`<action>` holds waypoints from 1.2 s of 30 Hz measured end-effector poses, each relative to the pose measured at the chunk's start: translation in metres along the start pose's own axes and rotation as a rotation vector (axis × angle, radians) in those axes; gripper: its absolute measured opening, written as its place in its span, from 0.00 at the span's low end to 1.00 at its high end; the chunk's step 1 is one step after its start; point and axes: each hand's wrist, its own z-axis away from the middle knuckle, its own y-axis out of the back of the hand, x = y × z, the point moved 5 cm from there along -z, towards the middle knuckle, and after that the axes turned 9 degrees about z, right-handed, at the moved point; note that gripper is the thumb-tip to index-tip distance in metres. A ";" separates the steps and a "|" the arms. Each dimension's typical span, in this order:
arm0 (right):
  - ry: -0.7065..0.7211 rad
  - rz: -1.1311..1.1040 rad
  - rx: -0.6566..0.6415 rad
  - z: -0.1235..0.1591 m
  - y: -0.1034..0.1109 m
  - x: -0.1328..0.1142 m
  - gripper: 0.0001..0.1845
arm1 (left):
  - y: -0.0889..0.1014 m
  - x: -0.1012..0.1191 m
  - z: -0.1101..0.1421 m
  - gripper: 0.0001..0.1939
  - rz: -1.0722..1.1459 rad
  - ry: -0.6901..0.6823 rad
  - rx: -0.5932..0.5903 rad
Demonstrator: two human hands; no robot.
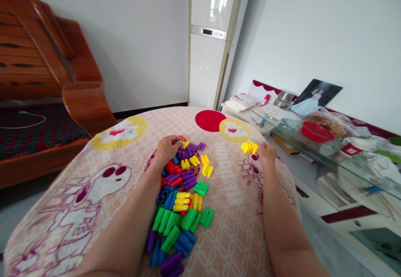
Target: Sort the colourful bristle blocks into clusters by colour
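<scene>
A pile of colourful plastic building blocks, made like joined tubes, lies on the table in front of me. My left hand point(169, 149) is at the far end of the pile, its fingertips closed at a small yellow block point(186, 144). Over on the right, my right hand point(267, 153) has its fingers curled at the end of a cluster of yellow blocks point(249, 147). Between the hands are purple blocks point(189, 179) and loose yellow blocks point(207, 169). Nearer me are green blocks point(171, 222) and blue blocks point(184, 242). My left forearm hides part of the pile.
A patterned pink cloth point(225, 235) covers the round table. To the left stands a wooden bench point(84, 97). A glass-topped cabinet point(288, 143) on the right holds papers, a red bowl point(318, 132) and bags. A tall white appliance point(206, 59) stands behind.
</scene>
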 end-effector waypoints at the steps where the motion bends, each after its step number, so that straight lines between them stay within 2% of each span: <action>1: -0.001 -0.027 -0.031 -0.001 -0.003 0.000 0.25 | 0.000 0.000 0.000 0.12 0.006 0.002 0.000; 7: -0.038 -0.137 -0.112 0.001 -0.011 0.001 0.26 | 0.001 -0.001 0.000 0.13 0.116 0.048 0.040; 9: -0.046 -0.112 -0.094 0.001 -0.009 0.002 0.26 | 0.004 0.004 0.001 0.15 0.072 0.011 0.091; 11: -0.043 -0.090 -0.018 0.001 -0.001 -0.001 0.25 | 0.005 0.013 0.003 0.16 -0.074 -0.089 0.113; 14: -0.010 -0.137 0.115 0.004 0.016 -0.014 0.26 | -0.004 0.026 0.007 0.15 -0.333 -0.228 0.052; 16: 0.034 -0.199 0.153 0.008 0.025 -0.027 0.26 | -0.012 0.028 0.010 0.16 -0.467 -0.247 -0.027; 20: 0.136 -0.297 0.134 0.018 0.035 -0.055 0.24 | -0.022 0.025 0.013 0.19 -0.624 -0.244 -0.164; 24: 0.199 -0.360 0.075 0.027 0.036 -0.078 0.23 | -0.017 0.018 0.011 0.18 -0.655 -0.179 -0.152; 28: 0.294 -0.487 -0.025 0.042 0.033 -0.102 0.20 | -0.010 0.021 0.010 0.12 -0.617 -0.179 -0.080; 32: 0.496 -0.594 -0.152 0.069 0.035 -0.135 0.17 | -0.002 0.044 0.012 0.14 -0.411 -0.214 0.025; 34: 0.650 -0.633 -0.181 0.087 0.039 -0.152 0.20 | -0.007 0.056 0.015 0.15 -0.185 -0.185 -0.048; 36: 0.815 -0.642 -0.190 0.104 0.044 -0.168 0.24 | -0.017 0.063 0.020 0.16 0.061 -0.119 -0.199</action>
